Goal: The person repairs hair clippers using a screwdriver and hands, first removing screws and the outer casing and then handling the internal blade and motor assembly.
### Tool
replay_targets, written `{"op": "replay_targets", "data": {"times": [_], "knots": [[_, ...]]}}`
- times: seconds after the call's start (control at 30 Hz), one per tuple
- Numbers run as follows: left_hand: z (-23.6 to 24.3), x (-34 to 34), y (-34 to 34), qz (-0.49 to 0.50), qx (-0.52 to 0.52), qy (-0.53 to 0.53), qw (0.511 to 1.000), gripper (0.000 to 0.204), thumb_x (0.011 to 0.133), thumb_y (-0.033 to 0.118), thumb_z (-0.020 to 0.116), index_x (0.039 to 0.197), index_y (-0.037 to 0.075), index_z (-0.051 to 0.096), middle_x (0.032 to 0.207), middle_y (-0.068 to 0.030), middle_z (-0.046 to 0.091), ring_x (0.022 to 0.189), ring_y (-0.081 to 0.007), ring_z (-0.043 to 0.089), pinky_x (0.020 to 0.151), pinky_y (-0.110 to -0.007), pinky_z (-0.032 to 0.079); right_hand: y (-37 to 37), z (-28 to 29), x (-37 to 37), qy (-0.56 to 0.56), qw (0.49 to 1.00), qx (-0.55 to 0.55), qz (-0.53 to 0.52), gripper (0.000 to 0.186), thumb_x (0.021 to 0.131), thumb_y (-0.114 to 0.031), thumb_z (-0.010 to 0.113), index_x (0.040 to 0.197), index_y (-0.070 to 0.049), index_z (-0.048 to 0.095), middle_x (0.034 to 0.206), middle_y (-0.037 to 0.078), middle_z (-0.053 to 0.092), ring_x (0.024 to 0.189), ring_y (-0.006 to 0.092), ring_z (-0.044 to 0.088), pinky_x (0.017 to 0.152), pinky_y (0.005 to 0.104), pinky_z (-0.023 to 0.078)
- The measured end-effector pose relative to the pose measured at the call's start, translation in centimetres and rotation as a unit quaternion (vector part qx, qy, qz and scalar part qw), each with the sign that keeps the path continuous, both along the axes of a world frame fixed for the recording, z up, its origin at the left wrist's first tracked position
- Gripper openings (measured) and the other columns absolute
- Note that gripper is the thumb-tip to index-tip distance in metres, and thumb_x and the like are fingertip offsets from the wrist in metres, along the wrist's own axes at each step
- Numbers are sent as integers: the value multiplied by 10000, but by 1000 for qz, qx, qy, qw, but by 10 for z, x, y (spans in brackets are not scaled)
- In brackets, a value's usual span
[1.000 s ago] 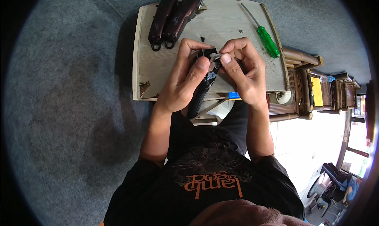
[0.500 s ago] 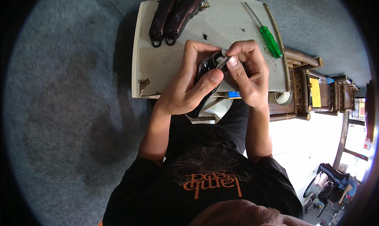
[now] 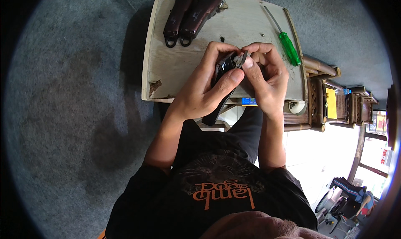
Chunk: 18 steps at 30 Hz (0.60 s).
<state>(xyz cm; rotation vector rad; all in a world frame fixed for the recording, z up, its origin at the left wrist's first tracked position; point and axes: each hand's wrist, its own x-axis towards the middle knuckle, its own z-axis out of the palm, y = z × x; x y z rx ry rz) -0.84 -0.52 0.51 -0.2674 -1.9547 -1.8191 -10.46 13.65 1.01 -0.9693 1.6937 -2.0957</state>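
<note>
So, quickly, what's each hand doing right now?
Left hand: closed around a long, glossy black handheld device.
Right hand: closed, pinching a small, flat grey piece at the device's upper end.

Left head-worn fisheye, looking down on tabletop [image 3: 175, 67] from close above.

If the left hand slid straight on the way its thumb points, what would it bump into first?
Most likely the right hand: its thumb lies just beyond the thumb tip of the left hand. Depth is unclear, so it might pass above or below.
</note>
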Motion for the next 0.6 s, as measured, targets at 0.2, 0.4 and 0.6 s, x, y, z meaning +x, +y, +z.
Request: {"op": "replay_targets", "data": {"times": [0.2,0.4,0.6], "knots": [[5,4,3,1,28,-53,998,419,1062,267,572,1321,-43,463,1123,-90,547,1021,-127,522,914,-286,434,0,-3,-4,0,1000,-18,18,275,968,-71,737,1196,11,606,741,-70,499,681,10,412,613,190,305],[1,2,1,4,10,-32,999,408,1072,283,568,1312,-29,459,1101,-93,570,992,-123,538,875,-286,452,3,-1,-4,0,1000,-9,21,233,983,-47,709,1178,-4,591,762,-55,556,685,6,441,612,188,318],[0,0,1,0,3,-6,1000,411,1078,294,570,1303,-27,446,1104,-110,586,987,-132,557,861,-297,472,4,1,-4,-22,999,-18,39,213,1003,-56,682,1176,-6,568,790,-28,611,711,13,491,632,184,351]]}}
